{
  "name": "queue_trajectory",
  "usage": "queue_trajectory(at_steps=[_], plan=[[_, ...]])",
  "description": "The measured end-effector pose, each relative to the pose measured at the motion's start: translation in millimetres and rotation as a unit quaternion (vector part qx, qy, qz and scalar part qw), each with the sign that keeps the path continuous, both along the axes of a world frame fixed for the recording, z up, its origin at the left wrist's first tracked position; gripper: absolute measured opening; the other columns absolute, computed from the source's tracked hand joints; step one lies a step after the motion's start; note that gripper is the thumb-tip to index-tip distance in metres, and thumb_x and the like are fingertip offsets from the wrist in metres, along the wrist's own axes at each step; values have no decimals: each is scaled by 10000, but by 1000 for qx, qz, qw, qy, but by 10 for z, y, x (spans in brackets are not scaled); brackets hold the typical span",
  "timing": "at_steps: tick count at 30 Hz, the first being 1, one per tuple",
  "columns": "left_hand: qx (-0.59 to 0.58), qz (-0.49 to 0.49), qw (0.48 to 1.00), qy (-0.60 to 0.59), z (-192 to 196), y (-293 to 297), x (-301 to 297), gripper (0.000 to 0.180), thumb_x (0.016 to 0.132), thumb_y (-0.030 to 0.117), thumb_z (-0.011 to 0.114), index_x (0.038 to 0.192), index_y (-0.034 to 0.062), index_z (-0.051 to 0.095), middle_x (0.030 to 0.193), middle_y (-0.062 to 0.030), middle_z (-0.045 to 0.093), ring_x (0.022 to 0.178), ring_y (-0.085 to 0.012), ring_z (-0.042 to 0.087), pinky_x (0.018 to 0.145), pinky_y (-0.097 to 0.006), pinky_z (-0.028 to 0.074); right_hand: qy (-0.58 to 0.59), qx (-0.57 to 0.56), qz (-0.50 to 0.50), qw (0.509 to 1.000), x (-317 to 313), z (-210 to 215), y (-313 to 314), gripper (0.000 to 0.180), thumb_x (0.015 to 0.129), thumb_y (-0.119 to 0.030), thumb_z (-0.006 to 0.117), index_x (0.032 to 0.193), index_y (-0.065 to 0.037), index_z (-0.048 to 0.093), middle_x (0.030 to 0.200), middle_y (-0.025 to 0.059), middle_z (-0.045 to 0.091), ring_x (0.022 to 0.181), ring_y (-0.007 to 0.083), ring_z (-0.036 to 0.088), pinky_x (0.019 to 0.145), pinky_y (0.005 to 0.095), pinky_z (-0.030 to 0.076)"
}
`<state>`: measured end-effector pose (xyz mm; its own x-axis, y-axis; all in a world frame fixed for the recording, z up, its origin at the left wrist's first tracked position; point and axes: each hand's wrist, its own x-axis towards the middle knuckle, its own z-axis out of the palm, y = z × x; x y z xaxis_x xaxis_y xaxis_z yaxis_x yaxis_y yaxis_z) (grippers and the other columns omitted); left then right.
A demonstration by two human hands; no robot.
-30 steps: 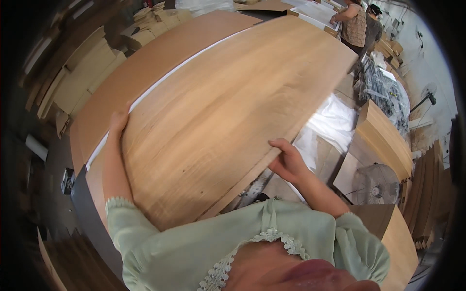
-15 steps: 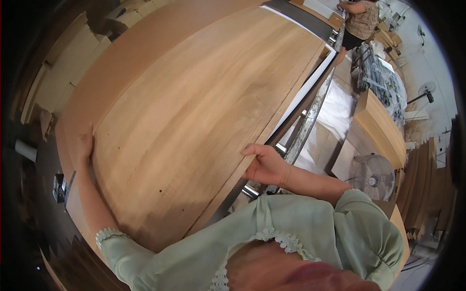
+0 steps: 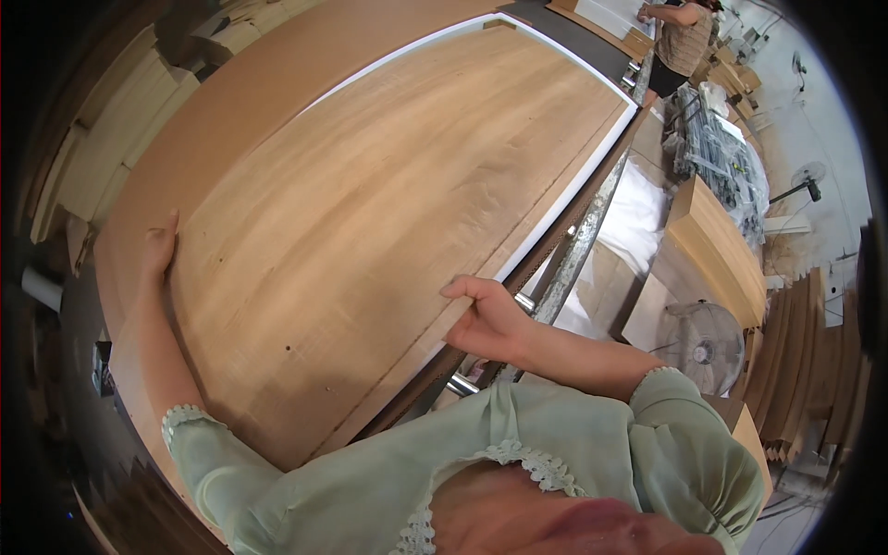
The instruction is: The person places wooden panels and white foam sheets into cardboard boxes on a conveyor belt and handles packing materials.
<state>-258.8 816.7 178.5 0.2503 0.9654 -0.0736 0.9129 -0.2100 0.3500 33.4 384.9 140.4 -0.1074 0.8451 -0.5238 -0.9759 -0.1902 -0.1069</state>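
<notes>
A large light wooden panel [image 3: 370,203] lies flat on a stack, over a white sheet [image 3: 555,199] and a brown cardboard sheet [image 3: 250,83]. My left hand [image 3: 159,248] presses against the panel's left edge, fingers along the side. My right hand [image 3: 488,319] grips the panel's right edge, with the fingers curled over the top face. Both sleeves are pale green with lace cuffs.
A metal rail [image 3: 578,250] runs along the right of the stack. A floor fan [image 3: 708,344] and a stack of wooden boards [image 3: 717,245] stand to the right. Another person [image 3: 680,37] works at the far end. More boards [image 3: 111,139] lean at the left.
The panel has slid away from me and turned, uncovering the white sheet's edge along its far and right sides. My left hand moved down the left edge; my right hand shifted right with the edge.
</notes>
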Motion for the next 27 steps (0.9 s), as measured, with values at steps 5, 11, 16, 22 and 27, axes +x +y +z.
queue_trajectory(at_steps=[5,11,16,22,27], plan=[[-46,-15,996,-68,-275,209,-31,700,810,597,451,924,-67,643,904,-249,629,885,-304,616,785,-373,453,-25,22,-14,999,-78,120,212,137,773,-22,518,909,-34,514,923,62,595,854,195,582,831,328,464],[46,-37,993,97,-330,197,103,716,793,619,453,870,-62,661,871,-252,633,880,-326,619,797,-394,450,-35,8,-9,999,-33,67,403,153,785,-24,531,935,-52,523,970,61,594,913,201,566,834,353,428],[19,-28,995,94,-485,249,58,755,770,657,448,889,-58,656,874,-271,620,885,-367,607,808,-412,444,31,-37,-59,997,66,-126,410,248,787,-122,535,1011,-19,523,1070,108,573,1038,254,517,951,407,371],[39,-41,995,78,-521,-281,608,790,713,707,477,748,-59,663,791,-270,621,816,-353,623,748,-412,465,-21,-96,-158,982,297,-190,182,461,809,-237,468,1187,23,425,1263,165,451,1183,314,405,1044,448,254],[-19,-20,999,16,-153,-405,874,767,701,703,500,892,-21,667,917,-236,631,906,-330,611,792,-393,456,-103,-84,-166,977,564,-187,225,462,840,-254,434,1195,39,394,1259,192,430,1179,325,398,1047,435,248]])
